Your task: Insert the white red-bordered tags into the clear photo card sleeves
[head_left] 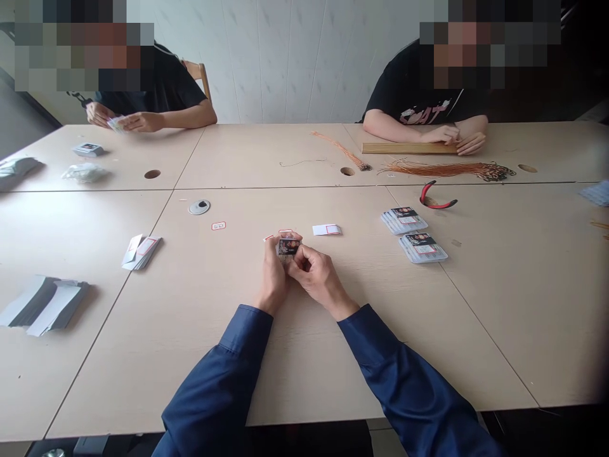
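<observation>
The person's left hand (273, 276) and right hand (318, 274) were close together near the middle of the tabletop (304, 368). Both grips were shut on a small pack (288, 247) with a dark label, and the fingers wrapped around its sides. The pack sat between the hands, well back from the near edge of the tabletop.

Just past the right hand lay a white slip (327, 230) with a red box on it. Farther to the right sat two stacks of clear cases (404, 220), with dark labels showing through the tops. A red clip (435, 197) lay past them.

To the left was a small pile of white cards (141, 252). Farther left, a heap of gray sleeves (42, 304) lay right by the table's left edge.

Across the tabletop, one co-worker's hands (115, 120) held some cards. Another co-worker's hands (447, 138) rested on a wooden board (409, 148), just behind a long bunch of orange cords (447, 169). Those hands were well apart from the person's own.
</observation>
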Demonstrator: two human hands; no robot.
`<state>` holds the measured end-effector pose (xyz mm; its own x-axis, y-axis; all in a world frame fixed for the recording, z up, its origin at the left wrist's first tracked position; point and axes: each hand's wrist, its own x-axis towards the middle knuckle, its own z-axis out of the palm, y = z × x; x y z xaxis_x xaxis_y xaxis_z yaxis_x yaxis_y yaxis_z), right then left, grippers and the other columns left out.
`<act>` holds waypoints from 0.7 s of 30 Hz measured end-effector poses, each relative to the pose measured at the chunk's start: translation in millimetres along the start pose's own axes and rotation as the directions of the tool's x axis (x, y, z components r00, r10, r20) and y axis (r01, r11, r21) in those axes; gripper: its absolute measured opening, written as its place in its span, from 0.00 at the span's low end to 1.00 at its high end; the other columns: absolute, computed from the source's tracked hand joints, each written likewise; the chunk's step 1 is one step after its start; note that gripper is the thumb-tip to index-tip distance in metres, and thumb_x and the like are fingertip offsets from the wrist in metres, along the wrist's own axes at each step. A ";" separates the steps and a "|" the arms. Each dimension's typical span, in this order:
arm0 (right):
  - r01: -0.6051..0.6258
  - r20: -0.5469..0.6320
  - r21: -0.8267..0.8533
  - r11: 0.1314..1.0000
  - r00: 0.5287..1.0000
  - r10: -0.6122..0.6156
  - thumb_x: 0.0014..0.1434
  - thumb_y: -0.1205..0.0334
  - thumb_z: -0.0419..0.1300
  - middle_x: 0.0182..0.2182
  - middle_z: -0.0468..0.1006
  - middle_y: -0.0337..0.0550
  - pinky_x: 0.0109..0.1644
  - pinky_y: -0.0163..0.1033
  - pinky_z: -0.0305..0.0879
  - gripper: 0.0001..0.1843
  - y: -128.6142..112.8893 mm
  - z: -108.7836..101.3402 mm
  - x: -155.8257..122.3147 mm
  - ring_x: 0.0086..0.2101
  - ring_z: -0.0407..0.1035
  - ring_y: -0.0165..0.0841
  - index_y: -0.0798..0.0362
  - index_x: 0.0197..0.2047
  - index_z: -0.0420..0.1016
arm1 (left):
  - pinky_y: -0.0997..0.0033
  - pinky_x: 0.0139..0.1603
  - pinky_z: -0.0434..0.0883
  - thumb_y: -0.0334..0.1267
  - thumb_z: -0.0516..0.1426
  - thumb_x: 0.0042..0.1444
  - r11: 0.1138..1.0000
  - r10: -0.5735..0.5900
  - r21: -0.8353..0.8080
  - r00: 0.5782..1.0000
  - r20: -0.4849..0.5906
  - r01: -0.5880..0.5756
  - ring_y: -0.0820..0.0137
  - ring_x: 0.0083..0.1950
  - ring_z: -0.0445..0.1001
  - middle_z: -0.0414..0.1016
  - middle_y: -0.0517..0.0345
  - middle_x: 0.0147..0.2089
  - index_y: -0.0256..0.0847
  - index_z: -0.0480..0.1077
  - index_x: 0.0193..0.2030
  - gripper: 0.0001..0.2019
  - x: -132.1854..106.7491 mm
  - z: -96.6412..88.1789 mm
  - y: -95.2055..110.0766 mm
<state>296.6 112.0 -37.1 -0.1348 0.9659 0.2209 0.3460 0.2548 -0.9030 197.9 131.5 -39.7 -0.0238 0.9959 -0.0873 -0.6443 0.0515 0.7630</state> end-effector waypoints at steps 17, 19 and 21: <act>0.054 0.040 -0.058 0.997 0.998 -0.051 0.56 0.60 0.58 0.21 0.61 0.33 0.28 0.34 0.52 0.14 1.8 -0.6 -0.2 0.24 0.55 0.28 0.49 0.24 0.54 | 0.74 0.35 0.68 0.43 0.49 0.59 0.999 -0.001 -0.039 1.000 -0.003 0.001 0.71 0.34 0.70 0.72 0.55 0.36 0.38 0.74 0.31 0.16 0.1 -1.1 0.9; 0.059 0.036 -0.065 0.996 0.998 -0.057 0.56 0.60 0.57 0.21 0.61 0.33 0.28 0.34 0.53 0.14 1.9 0.3 0.6 0.25 0.55 0.28 0.49 0.24 0.54 | 0.74 0.35 0.68 0.44 0.49 0.59 0.999 0.001 -0.041 1.000 -0.003 -0.001 0.71 0.34 0.70 0.72 0.55 0.36 0.38 0.74 0.31 0.16 0.2 -1.0 0.8; 0.066 0.032 -0.074 0.995 0.997 -0.064 0.56 0.60 0.56 0.21 0.61 0.33 0.29 0.34 0.53 0.14 1.9 0.6 0.9 0.25 0.56 0.28 0.49 0.25 0.54 | 0.74 0.36 0.68 0.45 0.50 0.59 0.999 -0.003 -0.043 1.000 -0.009 0.002 0.71 0.34 0.71 0.73 0.55 0.36 0.38 0.74 0.31 0.16 0.6 -0.7 0.6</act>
<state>296.6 113.4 -38.9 -0.1866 0.9458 0.2659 0.4041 0.3206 -0.8567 196.9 132.1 -39.7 -0.0285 0.9951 -0.0950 -0.6770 0.0507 0.7343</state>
